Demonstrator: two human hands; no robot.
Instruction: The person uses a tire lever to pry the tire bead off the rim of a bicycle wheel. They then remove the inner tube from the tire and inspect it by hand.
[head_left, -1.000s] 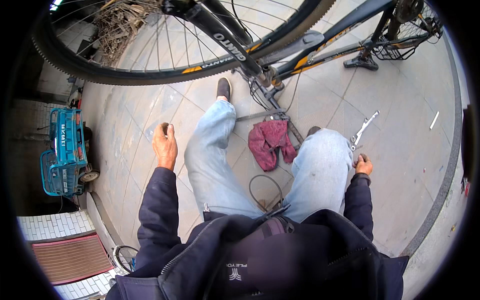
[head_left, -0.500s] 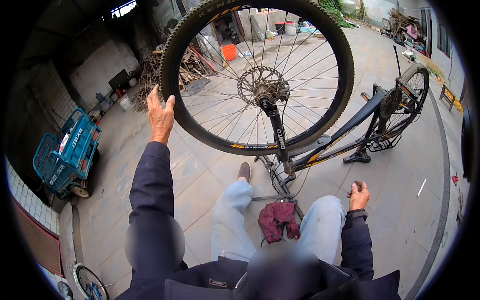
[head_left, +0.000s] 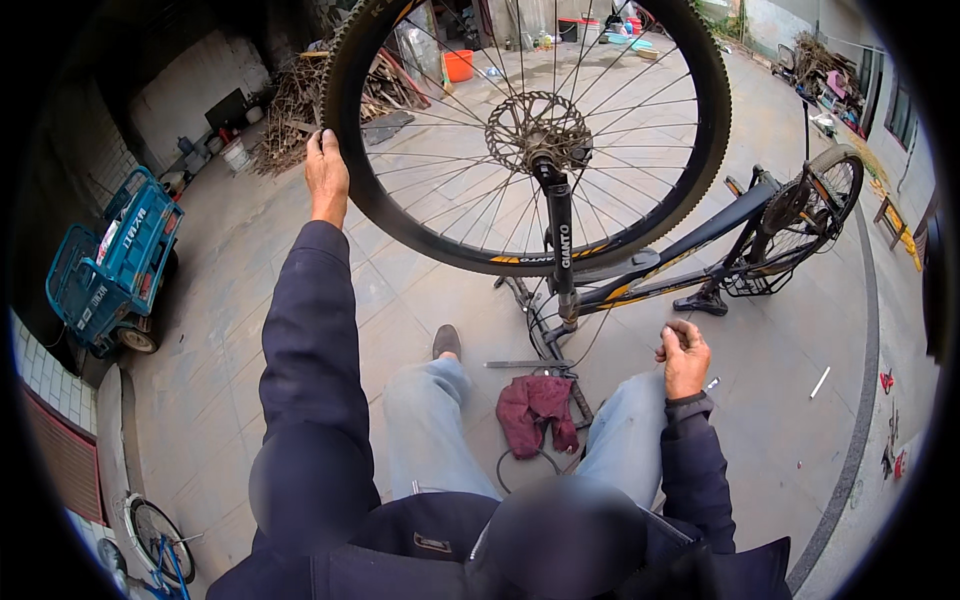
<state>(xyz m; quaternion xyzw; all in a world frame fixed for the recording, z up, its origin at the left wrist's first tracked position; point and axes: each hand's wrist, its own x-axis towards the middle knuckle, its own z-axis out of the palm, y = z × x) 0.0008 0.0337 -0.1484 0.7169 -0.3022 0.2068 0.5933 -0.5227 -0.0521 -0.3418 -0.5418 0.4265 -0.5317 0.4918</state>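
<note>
The person sat on the paved floor [head_left: 250, 330] with both legs stretched out toward an upturned bicycle [head_left: 700, 250]. The left hand [head_left: 326, 172] was raised, its fingers curled over the knobbly tyre of the front wheel [head_left: 525, 130] at the wheel's left edge, a closed grip on the tyre. The wheel stood upright in the fork [head_left: 560, 240], with a disc [head_left: 537, 132] at its hub. The bicycle's dark frame ran off to the right, where the rear wheel [head_left: 825, 200] showed.

The right hand [head_left: 684, 355] hovered low, just above the right knee, with the fingers bent inward into a loose fist; whether that grip held anything small could not be told. A dark red rag [head_left: 537, 412] lay on the floor between the legs, a thin cable [head_left: 520, 467] looped just under it. A metal tool [head_left: 525, 364] lay just beyond the rag, near the fork's foot. A blue cart [head_left: 110, 265] stood well off to the left, and a pile of brushwood [head_left: 300, 105] lay beyond the wheel at the back of the yard.
</note>
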